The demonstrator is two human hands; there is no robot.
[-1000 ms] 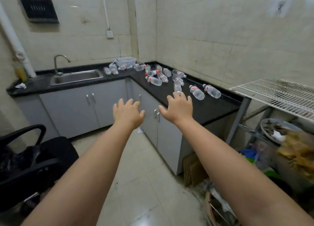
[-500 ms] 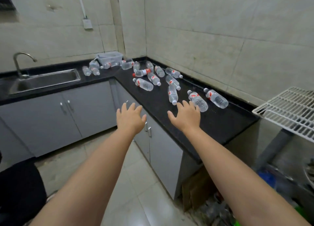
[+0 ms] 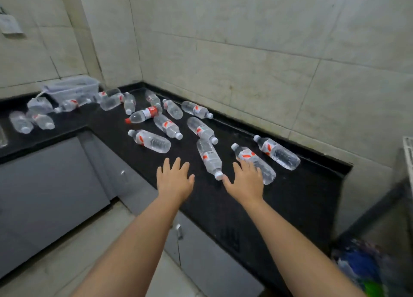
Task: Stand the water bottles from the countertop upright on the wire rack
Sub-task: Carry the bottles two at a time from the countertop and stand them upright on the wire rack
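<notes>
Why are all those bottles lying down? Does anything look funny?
Yes. The water bottles lie tipped on their sides, scattered every which way across the black countertop; none stands upright. One bottle has a red cap and a red label, unlike the white-capped rest. No spill shows.

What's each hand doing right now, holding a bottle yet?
Left hand: open, fingers spread above the countertop, holding nothing.
Right hand: open, fingers reaching over a lying bottle, not gripping it.
</notes>
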